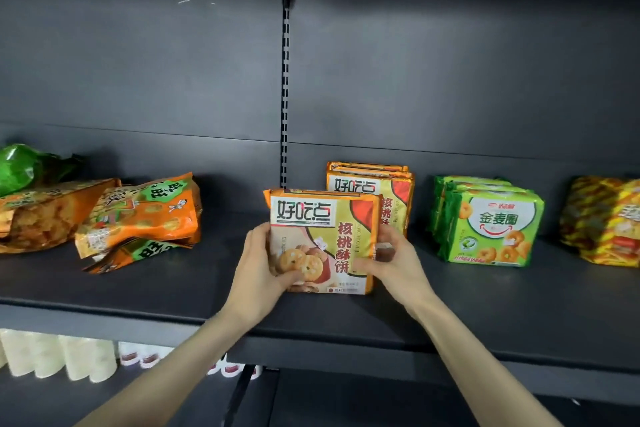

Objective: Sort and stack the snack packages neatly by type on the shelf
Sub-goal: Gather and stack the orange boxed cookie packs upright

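An orange walnut-cookie pack point(320, 225) stands upright on the dark shelf point(485, 305), near the middle. My left hand point(258, 267) grips its left edge and my right hand point(391, 262) grips its lower right corner. Just behind it to the right stands a row of matching orange cookie packs point(372, 185), upright. A row of green ring-biscuit packs point(491, 229) stands further right. Loose orange cracker bags point(138, 218) lie in a messy heap at the left.
A green bag point(24, 166) lies at the far left behind the heap. Yellow-red snack bags point(604, 222) sit at the far right edge. White bottles point(59, 357) stand on the lower shelf at the left. A slotted upright point(285, 97) divides the back panel.
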`<state>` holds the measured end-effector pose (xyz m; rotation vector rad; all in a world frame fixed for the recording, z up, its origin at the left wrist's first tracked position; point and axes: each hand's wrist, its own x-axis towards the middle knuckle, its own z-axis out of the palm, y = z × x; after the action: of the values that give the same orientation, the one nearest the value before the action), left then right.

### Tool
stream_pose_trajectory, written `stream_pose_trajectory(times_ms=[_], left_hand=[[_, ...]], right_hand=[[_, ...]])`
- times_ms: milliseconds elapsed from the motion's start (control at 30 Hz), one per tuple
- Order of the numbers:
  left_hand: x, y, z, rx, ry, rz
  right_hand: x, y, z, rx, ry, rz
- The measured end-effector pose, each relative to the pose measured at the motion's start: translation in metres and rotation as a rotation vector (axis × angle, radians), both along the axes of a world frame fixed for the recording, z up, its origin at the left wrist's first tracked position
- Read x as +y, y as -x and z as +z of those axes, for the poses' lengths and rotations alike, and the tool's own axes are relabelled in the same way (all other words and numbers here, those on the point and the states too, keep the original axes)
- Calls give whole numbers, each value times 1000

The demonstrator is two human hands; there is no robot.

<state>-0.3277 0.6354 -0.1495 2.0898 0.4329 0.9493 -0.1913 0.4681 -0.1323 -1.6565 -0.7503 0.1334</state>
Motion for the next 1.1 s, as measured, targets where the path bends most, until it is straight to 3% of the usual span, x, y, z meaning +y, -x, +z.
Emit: stream_pose_trajectory(times_ms=[200, 367, 500, 600, 1100], left_hand=[[-11, -53, 6, -29, -66, -153], [-3, -86, 5, 34, -149, -80], [13, -102, 6, 185, 131, -280], [21, -110, 9, 253, 226, -468], [23, -143, 13, 279, 289, -588]], right_hand=[[-30, -32, 3, -69, -60, -129], [-34, -61, 5, -54, 34, -117], [-28, -73, 9, 20, 200, -3], [-23, -84, 11, 43, 217, 76], [-18, -129, 16, 114, 254, 178]])
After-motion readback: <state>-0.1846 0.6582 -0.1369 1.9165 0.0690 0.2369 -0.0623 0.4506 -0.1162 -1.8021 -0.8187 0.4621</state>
